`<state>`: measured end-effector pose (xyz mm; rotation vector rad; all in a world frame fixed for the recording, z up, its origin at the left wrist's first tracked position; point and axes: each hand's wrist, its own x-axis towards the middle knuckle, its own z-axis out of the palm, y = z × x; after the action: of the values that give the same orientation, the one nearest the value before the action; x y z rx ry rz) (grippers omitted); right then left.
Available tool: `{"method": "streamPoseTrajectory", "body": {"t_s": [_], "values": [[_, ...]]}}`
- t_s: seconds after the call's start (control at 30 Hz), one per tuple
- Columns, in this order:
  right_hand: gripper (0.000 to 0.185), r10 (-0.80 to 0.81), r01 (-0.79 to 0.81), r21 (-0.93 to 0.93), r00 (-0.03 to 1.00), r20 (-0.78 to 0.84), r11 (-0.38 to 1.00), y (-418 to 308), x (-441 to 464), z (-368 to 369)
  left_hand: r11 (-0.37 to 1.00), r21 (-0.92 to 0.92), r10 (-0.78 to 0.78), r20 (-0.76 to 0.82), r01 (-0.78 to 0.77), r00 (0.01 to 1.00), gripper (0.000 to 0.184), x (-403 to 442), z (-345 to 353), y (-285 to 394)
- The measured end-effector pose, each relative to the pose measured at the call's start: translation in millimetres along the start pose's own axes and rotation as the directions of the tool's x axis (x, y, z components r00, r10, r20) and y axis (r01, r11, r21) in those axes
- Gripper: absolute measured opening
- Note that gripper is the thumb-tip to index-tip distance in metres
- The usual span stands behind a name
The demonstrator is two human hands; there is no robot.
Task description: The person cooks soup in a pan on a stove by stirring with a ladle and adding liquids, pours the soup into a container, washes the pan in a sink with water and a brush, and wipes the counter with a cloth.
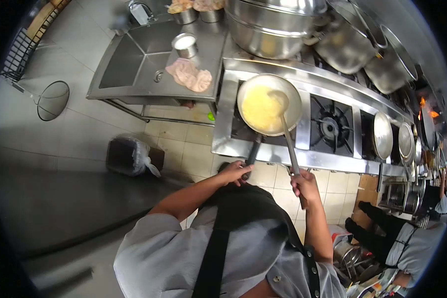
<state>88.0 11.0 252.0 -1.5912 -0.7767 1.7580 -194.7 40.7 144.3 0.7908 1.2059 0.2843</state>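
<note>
In the head view, a pan [294, 105] of yellow food [258, 107] sits upper centre on a steel stove [328, 158], the left hand [235, 173] wrapped round its handle [255, 150] and the right hand [305, 185] gripping a ladle [289, 141], with a sink counter [209, 48] upper left, tiled floor [194, 156] below, another person [422, 243] lower right.

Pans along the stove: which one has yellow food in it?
The pan whose handle the left hand grips: yellow food covers much of its base, while the pale pan farther right shows none.
</note>
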Motion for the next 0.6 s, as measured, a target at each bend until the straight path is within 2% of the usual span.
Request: {"method": "streamPoseTrajectory", "body": {"t_s": [0.07, 0.1, 0.13, 0.17, 0.2, 0.23, 0.27, 0.3, 0.33, 0.37, 0.43, 0.47, 0.5, 0.57, 0.6], "values": [[0.034, 0.091, -0.093, 0.227, 0.996, 0.023, 0.969, -18, -11, 17, 0.981, 0.133, 0.155, -0.084, -0.143, 0.984, 0.042, 4, -32, 23], [0.034, 0.090, -0.094, 0.283, 0.996, 0.028, 0.954, -21, -13, 22, 0.926, 0.089, 0.377, -0.160, -0.367, 0.912, 0.034, 22, -58, 32], [0.035, 0.096, -0.101, 0.341, 0.995, 0.032, 0.935, -22, -16, 28, 0.821, 0.062, 0.564, -0.240, -0.568, 0.790, 0.027, 41, -90, 49], [0.038, 0.099, -0.087, 0.317, 0.995, -0.023, 0.945, -23, -20, 38, 0.808, 0.235, 0.587, -0.259, -0.540, 0.767, 0.015, 11, -123, 117], [0.038, 0.094, -0.073, 0.301, 0.994, -0.057, 0.951, -25, -23, 47, 0.675, 0.410, 0.735, -0.304, -0.613, 0.605, 0.007, 20, -163, 152], [0.038, 0.090, -0.057, 0.271, 0.990, -0.112, 0.961, -30, -27, 58, 0.637, 0.487, 0.770, -0.424, -0.597, 0.477, 0.008, 25, -197, 191], [0.037, 0.084, -0.042, 0.240, 0.982, -0.169, 0.970, -32, -30, 68, 0.652, 0.544, 0.758, -0.467, -0.527, 0.455, 0.010, 30, -235, 229], [0.035, 0.020, 0.008, 0.170, 0.987, -0.159, 0.985, -21, -27, 65, 0.605, 0.714, 0.795, -0.516, -0.353, 0.318, 0.013, 29, -264, 267], [0.035, 0.008, 0.022, 0.154, 0.981, -0.191, 0.988, -24, -27, 73, 0.578, 0.738, 0.816, -0.512, -0.348, 0.268, 0.019, 56, -314, 282], [0.035, 0.005, 0.026, 0.138, 0.975, -0.223, 0.990, -27, -29, 81, 0.600, 0.786, 0.798, -0.600, -0.149, 0.048, 0.028, 75, -348, 292], [0.036, 0.012, 0.020, 0.109, 0.959, -0.283, 0.994, -34, -32, 97, 0.864, 0.499, 0.503, -0.862, -0.059, 0.070, 0.034, 100, -401, 297], [0.036, 0.037, -0.002, 0.110, 0.949, -0.314, 0.994, -39, -32, 104, 0.876, 0.468, 0.464, -0.884, -0.113, -0.057, 0.034, 100, -393, 294], [0.036, 0.051, -0.018, 0.101, 0.943, -0.328, 0.995, -40, -35, 110, 0.721, 0.668, 0.645, -0.744, -0.184, -0.176, 0.026, 106, -389, 281], [0.037, 0.058, -0.022, 0.103, 0.932, -0.356, 0.994, -39, -31, 119, 0.567, 0.791, 0.822, -0.563, -0.230, 0.090, 0.017, 84, -335, 265], [0.038, 0.064, -0.025, 0.109, 0.926, -0.373, 0.994, -39, -30, 123, 0.482, 0.810, 0.867, -0.497, -0.335, 0.046, 0.012, 86, -309, 247]]}}
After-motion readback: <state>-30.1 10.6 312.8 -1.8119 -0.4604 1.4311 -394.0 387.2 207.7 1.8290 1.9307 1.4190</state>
